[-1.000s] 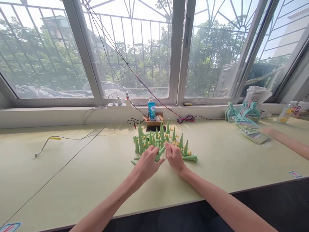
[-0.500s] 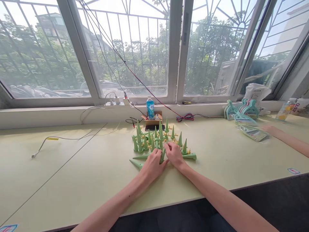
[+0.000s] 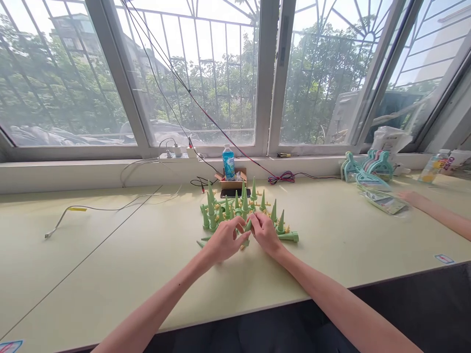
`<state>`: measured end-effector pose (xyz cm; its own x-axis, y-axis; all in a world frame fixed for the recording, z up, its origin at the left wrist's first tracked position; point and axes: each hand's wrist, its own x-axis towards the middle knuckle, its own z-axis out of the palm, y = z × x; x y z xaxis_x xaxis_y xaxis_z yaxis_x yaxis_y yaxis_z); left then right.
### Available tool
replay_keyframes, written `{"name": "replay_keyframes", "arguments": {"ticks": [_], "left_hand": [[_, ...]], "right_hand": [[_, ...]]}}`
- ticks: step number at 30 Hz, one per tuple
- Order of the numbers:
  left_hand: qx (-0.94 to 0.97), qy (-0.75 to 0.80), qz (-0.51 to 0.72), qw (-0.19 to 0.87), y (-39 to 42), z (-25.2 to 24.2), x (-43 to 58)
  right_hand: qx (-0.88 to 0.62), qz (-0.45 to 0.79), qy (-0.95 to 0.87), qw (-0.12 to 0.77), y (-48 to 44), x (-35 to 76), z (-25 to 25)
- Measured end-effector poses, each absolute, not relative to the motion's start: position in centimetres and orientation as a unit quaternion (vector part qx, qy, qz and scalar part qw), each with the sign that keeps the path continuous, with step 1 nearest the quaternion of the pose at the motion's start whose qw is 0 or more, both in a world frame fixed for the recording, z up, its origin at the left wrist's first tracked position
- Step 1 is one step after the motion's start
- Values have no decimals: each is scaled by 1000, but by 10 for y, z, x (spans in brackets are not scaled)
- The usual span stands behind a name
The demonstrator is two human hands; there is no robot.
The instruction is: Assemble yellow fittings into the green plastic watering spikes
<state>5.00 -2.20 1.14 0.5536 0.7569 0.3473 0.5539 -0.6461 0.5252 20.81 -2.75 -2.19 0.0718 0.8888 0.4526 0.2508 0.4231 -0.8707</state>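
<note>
Between my hands is a green plastic watering spike (image 3: pixel 248 225), its tapered tip up and tilted. My right hand (image 3: pixel 265 234) is closed on it with thumb and fingertips. My left hand (image 3: pixel 226 240) is beside the spike's lower end, thumb and fingers curved and apart, apparently not gripping it. A bit of yellow shows below the spike, partly hidden. Just beyond my hands stand several more green spikes (image 3: pixel 211 208), points up, with small yellow valves (image 3: pixel 268 204) among them. Another green spike with a ribbed cap (image 3: pixel 290 237) lies flat by my right hand.
Behind the spikes lie a dark phone (image 3: pixel 235 193) and a small cardboard box (image 3: pixel 233 184) with a blue bottle (image 3: pixel 228 163). A bundled cable (image 3: pixel 281 177) is near the sill. At right are teal hangers (image 3: pixel 382 166) and another person's arm (image 3: pixel 434 208). A white cable (image 3: pixel 106 210) runs left.
My left hand has loosened and drawn back slightly left, its fingers parting. The spike between my hands now shows its tip raised near my right fingertips.
</note>
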Motion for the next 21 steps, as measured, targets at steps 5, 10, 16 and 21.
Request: {"name": "replay_keyframes", "arguments": {"ticks": [5, 10, 16, 21], "left_hand": [[858, 357, 275, 245, -16, 9, 38], [851, 382, 289, 215, -18, 3, 34], [849, 407, 288, 176, -17, 2, 30], [849, 412, 286, 166, -15, 1, 31]], "right_hand": [[-422, 307, -656, 545, -28, 205, -26], [-457, 246, -675, 524, -27, 207, -23], [-469, 164, -754, 431, -24, 216, -24], [-459, 166, -798, 352, -28, 217, -24]]}}
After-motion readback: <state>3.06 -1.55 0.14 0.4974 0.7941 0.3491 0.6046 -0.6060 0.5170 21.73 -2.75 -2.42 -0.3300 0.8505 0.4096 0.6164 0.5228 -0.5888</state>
